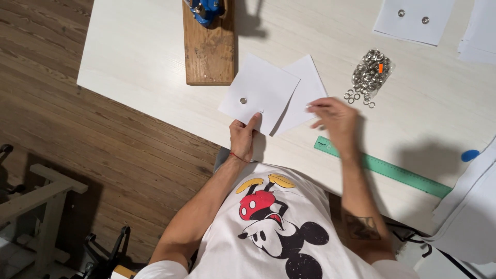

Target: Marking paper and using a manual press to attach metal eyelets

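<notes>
Pinching the near corner of a white card [258, 92] between thumb and fingers, the left hand [243, 137] holds it flat on the white table [134, 57]. This card has one metal eyelet [243, 100] set near its left corner. The right hand [336, 120] has its fingers loosely bent and rests on a second card [305, 95], which lies partly under the first one. A pile of eyelets [368, 76] sits just beyond the right hand. A green ruler [398, 173] lies near the table edge, and a wooden board [209, 49] with a blue tool [205, 9] stands farther away.
</notes>
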